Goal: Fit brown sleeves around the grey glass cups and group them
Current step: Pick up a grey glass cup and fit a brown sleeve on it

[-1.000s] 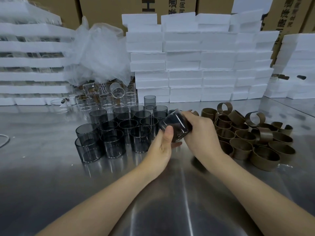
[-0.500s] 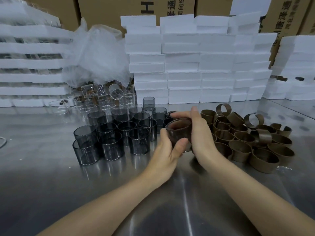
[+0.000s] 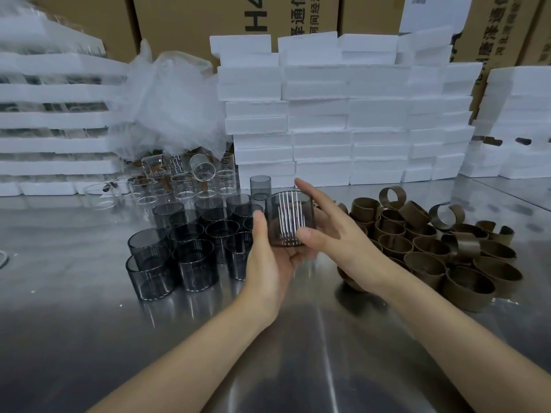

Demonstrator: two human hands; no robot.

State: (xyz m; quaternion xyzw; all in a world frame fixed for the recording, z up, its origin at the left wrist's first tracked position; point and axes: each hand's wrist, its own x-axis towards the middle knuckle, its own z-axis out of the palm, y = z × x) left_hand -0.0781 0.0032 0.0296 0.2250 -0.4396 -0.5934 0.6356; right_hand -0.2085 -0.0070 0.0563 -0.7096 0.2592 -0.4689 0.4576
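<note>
I hold one grey ribbed glass cup (image 3: 286,219) upright above the steel table (image 3: 74,338). My left hand (image 3: 269,263) grips it from below and from the left, thumb up its side. My right hand (image 3: 337,234) has straight fingers behind the cup and its thumb touching the front. The cup's base looks brownish; I cannot tell whether a sleeve sits around it. Several bare grey cups (image 3: 185,245) stand grouped to the left. A pile of brown sleeves (image 3: 432,248) lies to the right.
Clear glasses (image 3: 185,180) stand behind the grey cups under a crumpled plastic bag (image 3: 167,99). White foam blocks (image 3: 328,120) are stacked along the back, foam trays (image 3: 44,120) at the left, cardboard boxes (image 3: 193,19) behind them.
The cup went from tilted in both hands to upright and higher. My right hand's fingers have straightened off it while the left hand has moved under it.
</note>
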